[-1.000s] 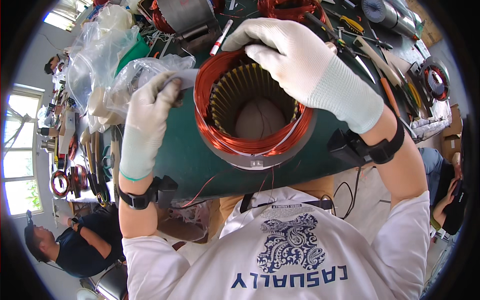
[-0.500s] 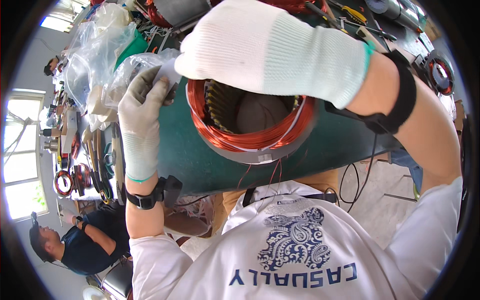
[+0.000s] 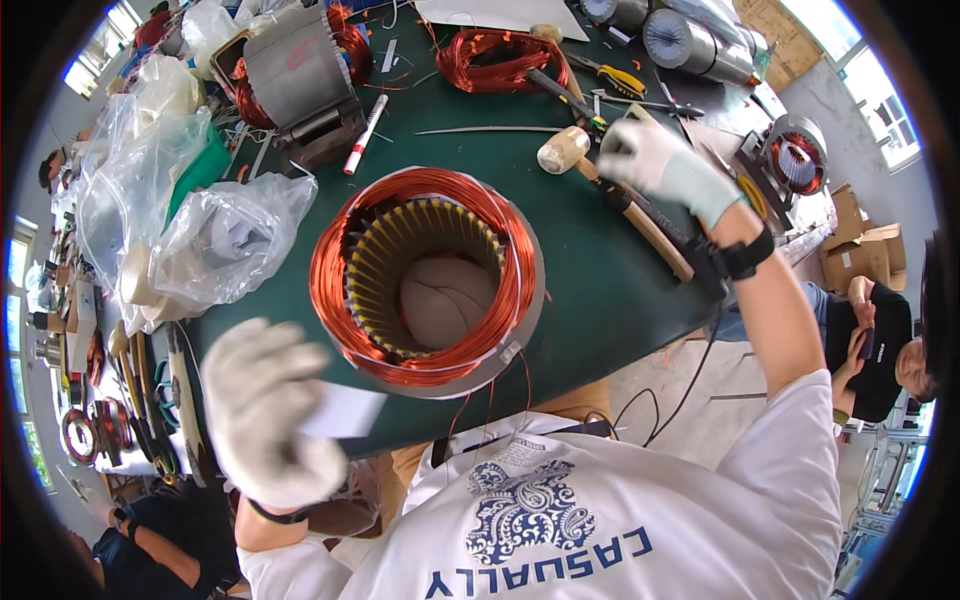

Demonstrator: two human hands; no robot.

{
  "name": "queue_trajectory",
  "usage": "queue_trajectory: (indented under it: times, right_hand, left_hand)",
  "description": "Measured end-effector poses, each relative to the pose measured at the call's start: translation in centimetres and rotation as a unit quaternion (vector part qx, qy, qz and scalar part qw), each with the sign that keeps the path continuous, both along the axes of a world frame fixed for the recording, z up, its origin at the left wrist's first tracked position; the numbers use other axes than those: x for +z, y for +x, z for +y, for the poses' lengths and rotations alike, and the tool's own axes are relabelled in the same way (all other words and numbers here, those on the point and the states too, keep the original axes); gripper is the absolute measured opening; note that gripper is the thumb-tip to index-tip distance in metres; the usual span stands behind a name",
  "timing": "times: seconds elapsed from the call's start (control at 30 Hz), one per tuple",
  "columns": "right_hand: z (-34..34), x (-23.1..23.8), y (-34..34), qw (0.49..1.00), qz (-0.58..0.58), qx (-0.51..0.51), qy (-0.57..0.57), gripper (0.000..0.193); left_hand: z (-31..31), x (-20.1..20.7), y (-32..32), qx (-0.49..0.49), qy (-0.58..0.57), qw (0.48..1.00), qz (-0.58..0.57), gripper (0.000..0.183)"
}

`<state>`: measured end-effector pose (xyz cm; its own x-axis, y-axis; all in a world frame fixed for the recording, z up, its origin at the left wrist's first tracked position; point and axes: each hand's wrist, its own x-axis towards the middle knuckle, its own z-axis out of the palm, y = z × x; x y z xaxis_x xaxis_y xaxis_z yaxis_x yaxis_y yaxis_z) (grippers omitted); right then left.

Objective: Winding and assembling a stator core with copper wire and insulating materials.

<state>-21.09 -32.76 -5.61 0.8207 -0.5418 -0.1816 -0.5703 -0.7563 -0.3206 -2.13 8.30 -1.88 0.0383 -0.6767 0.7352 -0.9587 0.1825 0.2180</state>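
Observation:
A motor stator point(image 3: 440, 370) with orange-red copper windings around its top stands upright before me, yellow-edged slots lining its bore. Thin red wires hang from its near side. To its lower left, my left hand point(image 3: 265, 410), in a white work glove and blurred, grips a piece of white paper point(image 3: 345, 410). At the upper right my right hand point(image 3: 665, 170), also gloved, reaches over the tools with fingers curved and apart; nothing shows between them. Nearest to it are a wooden-headed mallet point(image 3: 564, 150) and a wooden handle point(image 3: 655, 235).
Clear plastic bags point(image 3: 235, 240) lie left of the stator. Behind are another stator point(image 3: 300, 70), a red-and-white marker point(image 3: 366, 135), a copper coil point(image 3: 490, 60) and yellow-handled pliers point(image 3: 620, 80). A small wound stator point(image 3: 795, 155) sits far right. Other people are at the lower left and right.
My right hand has swung from above the stator to the tools at the right. My left hand has come down and nearer with the paper. The view has shifted, uncovering the stator.

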Motion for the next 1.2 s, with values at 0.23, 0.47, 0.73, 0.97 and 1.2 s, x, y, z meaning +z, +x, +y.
queue_trajectory:
  times: [0.23, 0.47, 0.73, 0.97, 1.2]
  right_hand:
    - [2.7, -0.5, 1.0, 0.988, -0.117, 0.05, -0.083, 0.026]
    - [10.4, 12.7, 7.5, 0.955, -0.222, 0.13, 0.147, 0.032]
    - [14.6, 17.6, 9.6, 0.906, -0.14, 0.398, 0.035, 0.032]
    - [16.2, 18.5, 9.2, 0.913, 0.002, 0.405, 0.039, 0.032]
    - [12.0, 10.9, 6.0, 0.951, -0.245, 0.13, 0.14, 0.034]
  left_hand:
    - [-5.7, -2.9, -5.0, -0.001, -0.022, 0.999, 0.037, 0.011]
    - [-5.5, -2.9, -4.7, 0.017, 0.016, 0.999, 0.032, 0.011]
    - [-5.7, -2.8, -5.1, 0.021, -0.013, 0.999, 0.034, 0.009]
    - [-5.8, -2.0, -5.5, 0.0, -0.023, 0.998, 0.054, 0.017]
    - [-1.3, -2.0, -2.1, 0.269, -0.118, 0.92, 0.259, 0.023]
